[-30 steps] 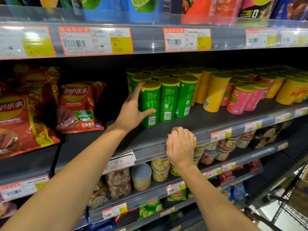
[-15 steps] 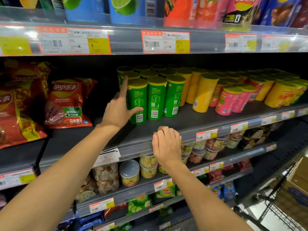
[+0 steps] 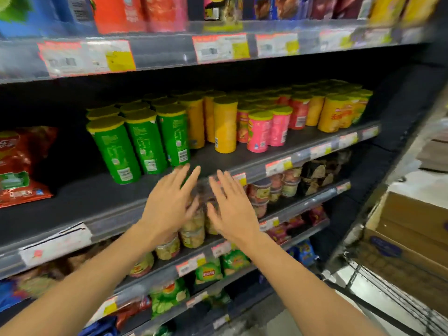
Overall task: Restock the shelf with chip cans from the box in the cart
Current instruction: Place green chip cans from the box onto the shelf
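Green chip cans [image 3: 135, 146] stand upright in rows on the dark shelf [image 3: 80, 200], with yellow cans [image 3: 224, 127] and pink cans [image 3: 259, 132] to their right. My left hand [image 3: 169, 202] hovers in front of the shelf's front edge with fingers spread and holds nothing. Beside it, my right hand [image 3: 230, 209] is also spread and empty. Both hands are apart from the cans. A cardboard box [image 3: 409, 234] sits in the wire cart [image 3: 388, 299] at the lower right; its contents are hidden.
Red chip bags [image 3: 19, 166] lie at the shelf's left, with bare shelf between them and the green cans. Snack tubs [image 3: 191, 234] and bags fill the lower shelves. The shelf above [image 3: 169, 52] carries price tags and more packs.
My left hand has let go of the front green can and drawn back. My right hand has lifted off the shelf edge and opened. The view has swung right, showing the cart and box.
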